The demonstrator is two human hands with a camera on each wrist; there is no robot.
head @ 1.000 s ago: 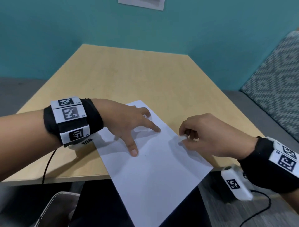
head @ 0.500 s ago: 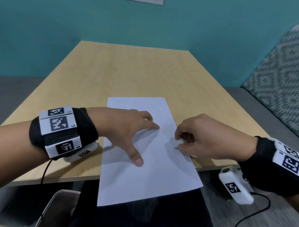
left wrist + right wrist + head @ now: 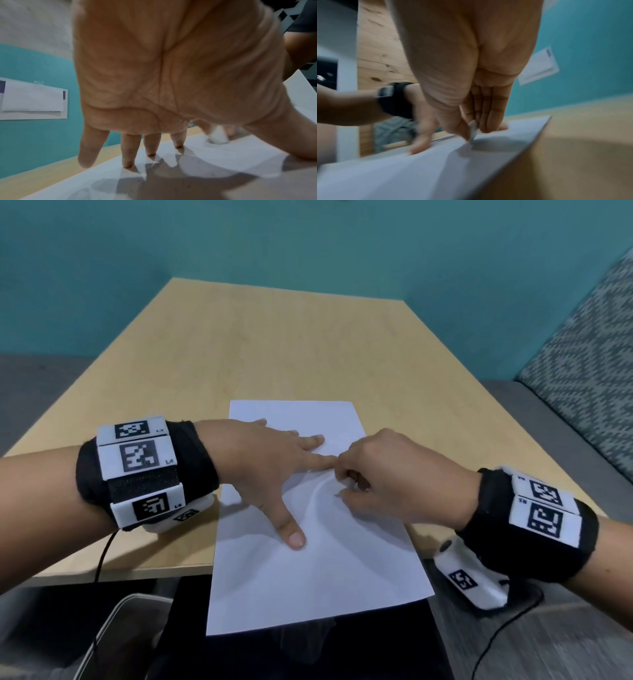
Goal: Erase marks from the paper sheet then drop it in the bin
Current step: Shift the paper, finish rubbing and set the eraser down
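Observation:
A white paper sheet point(image 3: 318, 563) lies on the wooden table point(image 3: 291, 344), its near end hanging over the front edge. My left hand point(image 3: 274, 463) lies flat on the sheet with fingers spread, fingertips point(image 3: 150, 154) and thumb pressing it down. My right hand point(image 3: 383, 474) pinches a small white eraser point(image 3: 473, 130) between thumb and fingers and presses it on the paper point(image 3: 402, 169) right beside my left index finger. The eraser point(image 3: 217, 136) shows as a white blur in the left wrist view. The paper wrinkles slightly near the eraser.
A light-rimmed bin point(image 3: 113, 642) sits on the floor under the table's front edge, at lower left. A patterned sofa point(image 3: 589, 364) stands to the right. Teal walls close the far side, with a white notice point(image 3: 32, 98) on one.
The sheet has turned from skewed to nearly straight on the table. My right hand moved left and up to meet my left index finger, and the paper now wrinkles there.

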